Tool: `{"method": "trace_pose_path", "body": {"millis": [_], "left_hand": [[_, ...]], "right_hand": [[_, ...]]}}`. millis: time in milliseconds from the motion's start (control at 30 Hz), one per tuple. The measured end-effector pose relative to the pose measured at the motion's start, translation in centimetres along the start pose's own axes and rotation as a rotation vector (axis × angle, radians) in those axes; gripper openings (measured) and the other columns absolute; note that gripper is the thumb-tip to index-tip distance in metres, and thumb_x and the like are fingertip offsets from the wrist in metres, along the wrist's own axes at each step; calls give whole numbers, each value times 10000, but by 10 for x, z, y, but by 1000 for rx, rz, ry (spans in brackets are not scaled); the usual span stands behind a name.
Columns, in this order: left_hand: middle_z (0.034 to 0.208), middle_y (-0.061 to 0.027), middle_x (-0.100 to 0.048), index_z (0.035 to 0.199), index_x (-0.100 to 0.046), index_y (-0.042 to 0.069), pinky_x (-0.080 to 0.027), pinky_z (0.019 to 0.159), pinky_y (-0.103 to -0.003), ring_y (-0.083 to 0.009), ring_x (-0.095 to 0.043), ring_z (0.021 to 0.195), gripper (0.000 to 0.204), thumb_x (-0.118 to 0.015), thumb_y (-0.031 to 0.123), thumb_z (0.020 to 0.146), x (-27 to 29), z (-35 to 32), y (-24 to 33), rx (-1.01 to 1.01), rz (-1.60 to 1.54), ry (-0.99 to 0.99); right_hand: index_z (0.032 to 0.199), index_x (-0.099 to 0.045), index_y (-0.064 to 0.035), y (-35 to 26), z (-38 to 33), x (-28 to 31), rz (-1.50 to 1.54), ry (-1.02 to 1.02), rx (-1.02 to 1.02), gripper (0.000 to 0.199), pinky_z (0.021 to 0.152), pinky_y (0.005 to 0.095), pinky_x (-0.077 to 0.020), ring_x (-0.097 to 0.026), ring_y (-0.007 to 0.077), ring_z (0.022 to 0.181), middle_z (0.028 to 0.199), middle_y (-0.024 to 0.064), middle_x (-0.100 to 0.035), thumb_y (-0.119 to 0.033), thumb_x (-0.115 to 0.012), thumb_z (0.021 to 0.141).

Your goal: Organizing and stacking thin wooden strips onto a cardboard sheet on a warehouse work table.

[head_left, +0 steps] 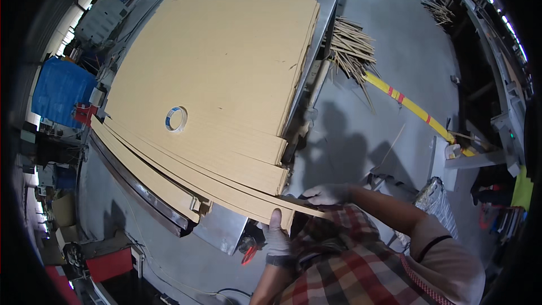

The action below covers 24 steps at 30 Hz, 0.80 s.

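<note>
Both hands gloved, at the near corner of the board stack [226, 73]. My left hand [276, 234] is wrapped on the end of a thin wood strip [265, 200] that runs along the stack's near edge, fingers up against it. My right hand [326, 194] is closed over the same strip a bit further right. Stack sits on the metal surface [223, 231]. Tape roll [176, 119] lies flat on the top board, well apart from my hands. Bundle of sticks [353, 51] on the floor beyond.
</note>
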<state>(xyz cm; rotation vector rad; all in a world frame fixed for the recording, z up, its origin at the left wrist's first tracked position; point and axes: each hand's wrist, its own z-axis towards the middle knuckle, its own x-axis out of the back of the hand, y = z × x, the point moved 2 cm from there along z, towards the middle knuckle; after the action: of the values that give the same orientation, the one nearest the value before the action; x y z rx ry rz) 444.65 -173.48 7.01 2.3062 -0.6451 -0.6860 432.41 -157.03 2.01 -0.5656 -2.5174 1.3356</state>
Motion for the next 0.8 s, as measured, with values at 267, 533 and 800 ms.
{"method": "trace_pose_path", "body": {"millis": [267,533,800], "left_hand": [[1244,-98,-574,1317,-469,16,-444,994,-367,-244,-578,1124,617,-689,353,849,40,30,-44,-16,11,-181],[1307,-105,-541,1348,-447,62,-492,958,-454,-279,-570,1146,798,-630,617,804,38,29,-44,8,-254,-298],[1289,-140,-548,1327,-472,67,-443,1011,-482,-270,-553,1161,552,-518,433,916,107,105,-177,665,-1139,-832]], "right_hand": [[1164,-600,-54,9,25,-14,-12,12,40,324,844,391,-489,-635,303,951,1023,180,-649,-80,-549,845],[1257,-584,-48,17,29,-13,71,-50,180,401,947,308,-459,-617,208,1048,1094,146,-674,-33,-563,857],[1235,-551,-12,-11,0,-19,119,164,169,415,907,384,-479,-600,291,1060,1146,204,-615,-168,-548,850]]}}
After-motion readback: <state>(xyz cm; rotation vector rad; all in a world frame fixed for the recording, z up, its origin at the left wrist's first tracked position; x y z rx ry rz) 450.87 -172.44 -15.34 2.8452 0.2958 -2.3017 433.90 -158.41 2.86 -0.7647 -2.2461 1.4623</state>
